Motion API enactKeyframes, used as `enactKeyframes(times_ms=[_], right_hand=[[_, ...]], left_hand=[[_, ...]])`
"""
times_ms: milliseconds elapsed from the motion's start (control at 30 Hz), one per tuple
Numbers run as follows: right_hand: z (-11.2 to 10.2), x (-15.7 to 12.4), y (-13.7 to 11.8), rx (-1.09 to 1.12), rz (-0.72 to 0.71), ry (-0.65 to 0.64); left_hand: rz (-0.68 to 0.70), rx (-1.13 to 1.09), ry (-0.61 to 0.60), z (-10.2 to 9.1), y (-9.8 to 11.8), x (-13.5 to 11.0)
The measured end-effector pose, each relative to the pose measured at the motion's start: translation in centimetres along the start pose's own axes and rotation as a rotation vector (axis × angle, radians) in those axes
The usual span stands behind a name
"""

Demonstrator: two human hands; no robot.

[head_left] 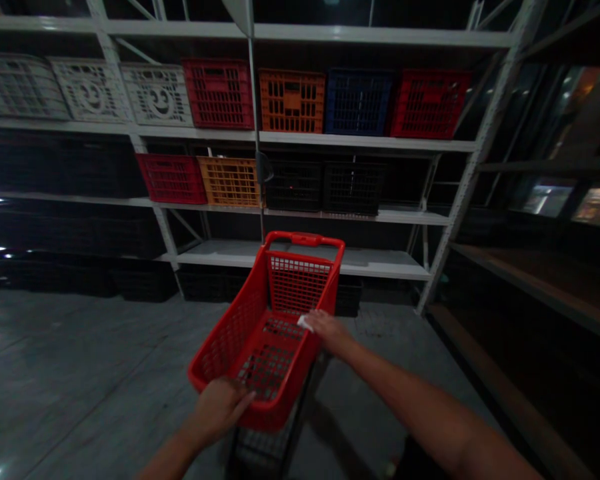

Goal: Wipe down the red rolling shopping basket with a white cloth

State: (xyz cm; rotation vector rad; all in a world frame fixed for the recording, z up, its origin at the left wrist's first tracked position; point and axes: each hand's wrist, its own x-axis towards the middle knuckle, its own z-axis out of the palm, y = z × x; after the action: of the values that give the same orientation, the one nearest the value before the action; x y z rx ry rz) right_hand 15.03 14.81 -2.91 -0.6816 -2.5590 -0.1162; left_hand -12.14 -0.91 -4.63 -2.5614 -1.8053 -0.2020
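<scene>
A red plastic shopping cart (pixel 247 340) stands in front of me, its handle (pixel 306 238) at the far end. My left hand (pixel 223 403) grips the near rim of the basket, fingers curled over the edge. On the right rim, my right hand (pixel 330 330) presses a small white cloth (pixel 305 324) against the red plastic. Whether the white piece is cloth or tissue is hard to tell in the dim light. Nothing lies inside the basket, whose floor is an open grid. Part of the lower frame is hidden in shadow.
Behind the cart, a white metal rack (pixel 380 143) carries red, orange, blue, white and black crates, such as an orange crate (pixel 293 100). A thin pole (pixel 256 133) rises beside the cart handle. Dark shelving (pixel 540 280) runs along the right. Grey concrete floor (pixel 95 373) extends left.
</scene>
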Motion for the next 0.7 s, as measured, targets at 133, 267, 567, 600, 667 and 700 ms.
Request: enactKeyframes(times_ms=[133,267,567,600,667,700], right_hand=[[0.3,2.1,3.2,-0.04,0.221,0.029],[2.1,1.9,0.7,-0.036,0.201,0.15],[5.2,2.7,-7.1,-0.039,0.108,0.239],[5.1,2.8,-7.4,-0.039,0.096,0.225],[4.5,3.0,-7.2,-0.046,0.06,0.181],[4.0,2.9,-6.9,-0.053,0.049,0.15]], left_hand=[[0.043,-0.031,-0.014,-1.1,-2.2,-0.3],[-0.108,-0.013,0.044,-2.9,-1.7,0.8],[-0.609,0.015,0.092,-1.9,6.0,5.3],[-0.606,0.051,0.094,-1.7,5.6,5.2],[-0.586,0.089,0.082,-1.6,4.2,4.6],[-0.576,0.093,0.067,-1.6,3.4,4.2]])
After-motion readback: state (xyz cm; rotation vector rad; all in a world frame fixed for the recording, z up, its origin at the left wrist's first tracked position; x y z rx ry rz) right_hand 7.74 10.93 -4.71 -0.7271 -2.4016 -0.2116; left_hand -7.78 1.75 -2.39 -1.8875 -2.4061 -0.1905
